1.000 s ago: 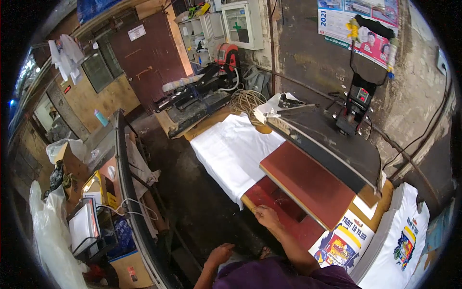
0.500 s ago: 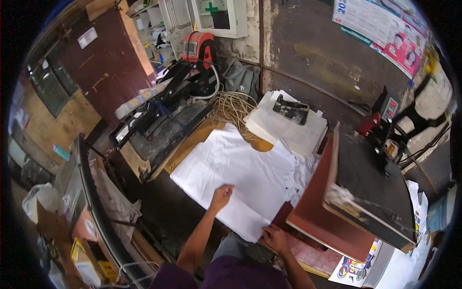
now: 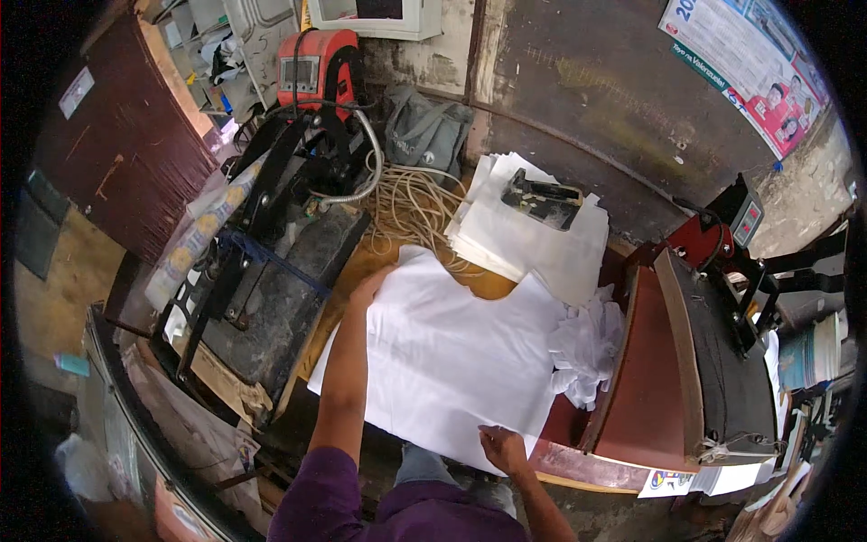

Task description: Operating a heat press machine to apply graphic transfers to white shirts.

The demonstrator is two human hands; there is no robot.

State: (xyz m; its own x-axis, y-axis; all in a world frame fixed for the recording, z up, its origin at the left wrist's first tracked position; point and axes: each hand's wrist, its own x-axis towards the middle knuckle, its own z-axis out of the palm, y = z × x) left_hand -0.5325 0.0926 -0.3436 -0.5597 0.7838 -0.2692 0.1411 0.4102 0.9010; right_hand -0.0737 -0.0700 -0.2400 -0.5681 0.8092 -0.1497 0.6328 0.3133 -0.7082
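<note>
A white fabric shirt panel point(image 3: 456, 352) with a scooped neckline lies spread over the wooden table, its near edge hanging by my lap. My left arm reaches across its left side. At the far left shoulder corner, my left hand point(image 3: 372, 284) rests against the cloth's edge with fingers stretched out, partly blurred. Near the closest right corner, my right hand point(image 3: 502, 449) has its fingers curled at the panel, pinching the fabric. Crumpled white cloth point(image 3: 587, 348) lies against the panel's right side.
A heat press point(image 3: 316, 81) with a dark plate stands at left. Another heat press point(image 3: 722, 352), with a reddish board, stands at right. Behind the panel are coiled cord point(image 3: 406, 208), a paper stack point(image 3: 533, 230) with a black tray-like object point(image 3: 542, 200), and a grey bag point(image 3: 424, 135).
My left hand has moved from the panel's near middle to its far left shoulder corner. The right hand stays near the close right corner. The view has shifted, and the panel lies flatter.
</note>
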